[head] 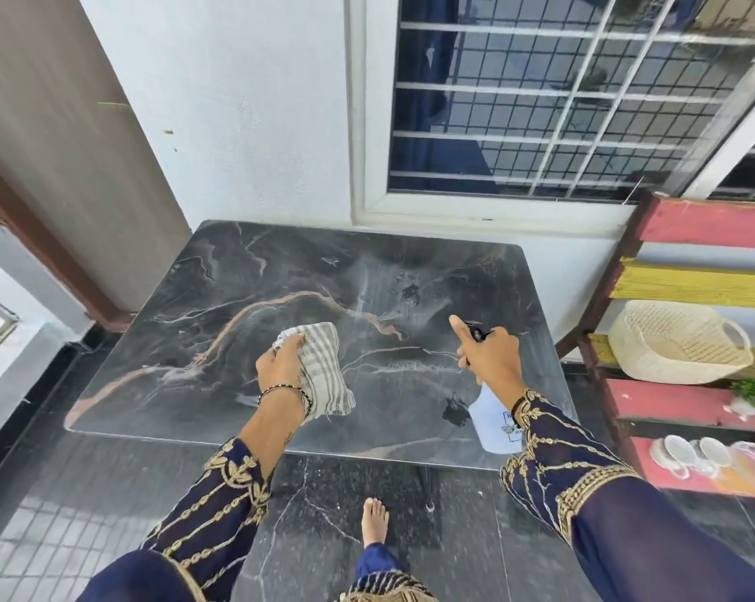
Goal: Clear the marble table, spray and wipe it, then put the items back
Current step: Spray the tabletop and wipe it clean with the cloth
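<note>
While the fingers of the left hand (280, 367) curl round the far end of the striped cloth (323, 375), bunching it over the middle of the marble table (184, 297), the right hand (492, 354) wraps the spray bottle (492, 427) above the table's right side, index finger straight. The cloth's long axis runs from the table's near edge toward its far edge. Wet patches (453, 410) lie on the table to the cloth's right, so the wipe probably sweeps rightward.
</note>
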### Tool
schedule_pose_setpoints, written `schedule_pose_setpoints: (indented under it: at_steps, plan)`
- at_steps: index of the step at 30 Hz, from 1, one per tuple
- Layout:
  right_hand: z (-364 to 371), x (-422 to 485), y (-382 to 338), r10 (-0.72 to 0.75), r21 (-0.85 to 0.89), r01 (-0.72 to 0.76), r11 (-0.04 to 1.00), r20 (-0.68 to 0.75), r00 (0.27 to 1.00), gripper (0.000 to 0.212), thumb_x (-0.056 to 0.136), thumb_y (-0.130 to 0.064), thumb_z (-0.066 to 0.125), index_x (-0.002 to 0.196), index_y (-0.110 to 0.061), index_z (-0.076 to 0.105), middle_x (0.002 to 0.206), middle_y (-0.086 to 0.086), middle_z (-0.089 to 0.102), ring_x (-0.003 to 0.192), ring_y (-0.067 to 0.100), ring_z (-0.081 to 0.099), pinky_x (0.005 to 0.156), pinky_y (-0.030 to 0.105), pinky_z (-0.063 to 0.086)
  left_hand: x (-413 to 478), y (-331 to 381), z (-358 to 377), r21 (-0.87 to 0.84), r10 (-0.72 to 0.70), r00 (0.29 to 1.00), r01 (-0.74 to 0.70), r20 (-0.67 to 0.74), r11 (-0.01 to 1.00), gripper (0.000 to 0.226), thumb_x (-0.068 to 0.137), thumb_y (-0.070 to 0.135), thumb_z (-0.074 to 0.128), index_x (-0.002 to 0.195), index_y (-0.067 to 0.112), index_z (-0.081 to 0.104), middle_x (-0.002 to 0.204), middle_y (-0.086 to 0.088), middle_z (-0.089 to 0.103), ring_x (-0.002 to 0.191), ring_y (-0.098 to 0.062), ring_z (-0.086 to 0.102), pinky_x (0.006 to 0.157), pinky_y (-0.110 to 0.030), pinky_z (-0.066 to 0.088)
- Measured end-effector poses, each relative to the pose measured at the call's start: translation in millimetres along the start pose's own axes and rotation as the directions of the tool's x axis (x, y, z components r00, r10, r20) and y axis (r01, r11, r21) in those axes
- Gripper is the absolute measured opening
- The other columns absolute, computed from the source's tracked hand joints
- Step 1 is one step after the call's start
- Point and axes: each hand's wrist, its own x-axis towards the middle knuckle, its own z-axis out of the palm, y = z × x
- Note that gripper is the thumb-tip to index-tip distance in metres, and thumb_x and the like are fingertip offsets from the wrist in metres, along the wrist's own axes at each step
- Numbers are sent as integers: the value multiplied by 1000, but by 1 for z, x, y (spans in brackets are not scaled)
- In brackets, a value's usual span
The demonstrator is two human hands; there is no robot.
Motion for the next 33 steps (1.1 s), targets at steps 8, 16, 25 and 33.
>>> schedule_pose_setpoints:
  at_steps: [8, 16, 25, 33]
  plan:
    - [-46, -29, 52, 58, -27, -62, 998, -134, 989, 70, 84, -69, 63, 68, -1, 70, 58, 8, 70, 48, 25, 66, 45, 37, 56, -12, -7, 6, -16, 5, 999, -4, 33, 1000, 12, 82, 18, 67, 73, 11, 61, 77, -5, 63, 76, -24, 61, 79, -36, 53]
    - [-73, -57, 87, 72, -84, -80, 993, -95, 993, 66, 80, -71, 66, 79, -5, 71, 61, 6, 73, 39, 16, 62, 39, 26, 48, -9, -16, -13, 3, 39, 999, -39, -19, 999, 18, 74, 31, 69, 75, 15, 60, 86, -6, 67, 79, -24, 64, 80, -38, 54]
    - [7, -78, 64, -6, -272, 80, 959, 265, 964, 88, 63, -92, 60, 69, -5, 67, 69, 13, 71, 55, 24, 68, 56, 35, 57, -4, -4, -73, -119, 104, 942, -149, -318, 982, 19, 78, 31, 67, 81, 13, 61, 96, -5, 65, 78, -19, 60, 76, -29, 51]
    - [82, -96, 1, -63, -193, 174, 966, 476, 877, 66, 79, -70, 68, 79, -4, 71, 63, 6, 74, 42, 20, 58, 41, 22, 44, -4, 3, -130, -113, 136, 853, -221, -504, 969, 28, 82, 33, 62, 62, 21, 46, 68, 8, 53, 60, -10, 48, 58, -24, 40]
